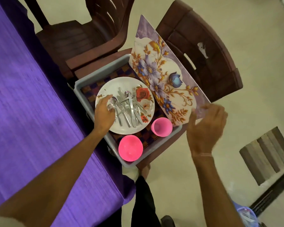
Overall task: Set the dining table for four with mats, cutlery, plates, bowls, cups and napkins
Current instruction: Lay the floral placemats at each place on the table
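Right hand (pixel 205 125) first: thumb on the front face and fingers behind, it pinches the near corner of the floral placemat (pixel 162 76), which stands tilted in the right side of the grey tray (pixel 88 79), leaning on the back of the brown chair (pixel 203 63). Left hand (pixel 104 112) is down on the left edge of the floral plate (pixel 111 86), fingers curled over the spoon ends of the cutlery (pixel 129 108). Whether it has one pinched, I can't tell. So this reads as the opening step, mats first. The next move calls for lifting that mat clear of the tray wall and the pink cup (pixel 161 126) just beside its lower edge, then swinging it left to the table (pixel 31 112). The pink bowl (pixel 130 148) sits at the tray's near corner. Room looks good: the purple table edge runs just left of the tray, but the chair back crowds the mat's right side.
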The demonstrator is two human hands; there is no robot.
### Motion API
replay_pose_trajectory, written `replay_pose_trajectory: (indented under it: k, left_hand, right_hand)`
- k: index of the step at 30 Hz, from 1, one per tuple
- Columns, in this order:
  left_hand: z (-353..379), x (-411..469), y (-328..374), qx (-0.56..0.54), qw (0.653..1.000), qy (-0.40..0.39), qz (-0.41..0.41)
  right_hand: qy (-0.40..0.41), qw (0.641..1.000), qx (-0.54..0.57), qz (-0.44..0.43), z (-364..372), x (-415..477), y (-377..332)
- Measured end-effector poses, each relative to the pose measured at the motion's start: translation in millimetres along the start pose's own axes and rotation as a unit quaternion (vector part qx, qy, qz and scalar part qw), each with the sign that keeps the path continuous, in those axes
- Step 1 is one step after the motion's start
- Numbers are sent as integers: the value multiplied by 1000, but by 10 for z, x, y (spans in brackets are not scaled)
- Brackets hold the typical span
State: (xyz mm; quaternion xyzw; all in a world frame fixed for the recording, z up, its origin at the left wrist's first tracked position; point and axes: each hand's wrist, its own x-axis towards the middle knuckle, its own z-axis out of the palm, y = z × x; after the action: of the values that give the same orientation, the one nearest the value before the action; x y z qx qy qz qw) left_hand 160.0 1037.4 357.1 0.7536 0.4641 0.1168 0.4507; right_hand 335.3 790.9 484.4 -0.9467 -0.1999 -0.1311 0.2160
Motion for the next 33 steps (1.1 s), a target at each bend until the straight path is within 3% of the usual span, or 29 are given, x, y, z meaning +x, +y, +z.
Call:
replay_pose_trajectory:
  k: [3, 7, 9, 14, 17, 19, 21, 24, 26, 30, 33]
  left_hand:
    - [-29, -292, 141, -27, 999, 18, -12]
    - [-119, -576, 287, -73, 995, 56, -44]
    - [-154, -693, 359, -80, 995, 58, -33]
    - [-339, -847, 684, -94, 992, 78, 6]
    - [-523, -855, 1105, -75, 990, 85, 87]
    - [-660, -809, 1464, -9, 982, 94, 163]
    - [-862, -764, 1898, 130, 955, 126, 233]
    - [-1314, -771, 2562, 324, 880, 174, 301]
    - [-1651, -896, 2887, 378, 859, 118, 323]
    - [-2181, -1344, 2971, 341, 895, -88, 275]
    - [-2378, -1839, 2622, 294, 926, -98, 216]
  right_hand:
    - [-69, 995, -22, -75, 174, 552, -126]
    - [-209, 975, -56, -44, 378, 912, -277]
    - [-237, 969, -56, -35, 381, 928, -269]
    - [-202, 976, -44, -72, 175, 950, -307]
    - [-141, 977, -69, -145, -203, 1115, -431]
    - [-133, 966, -80, -205, -533, 1318, -530]
    - [-134, 952, -75, -265, -900, 1539, -662]
    - [-164, 912, -74, -367, -1389, 1771, -927]
    - [-204, 873, -66, -439, -1704, 1782, -1158]
    - [-270, 791, -39, -548, -2080, 1520, -1633]
    - [-326, 733, -31, -597, -2175, 1170, -2004]
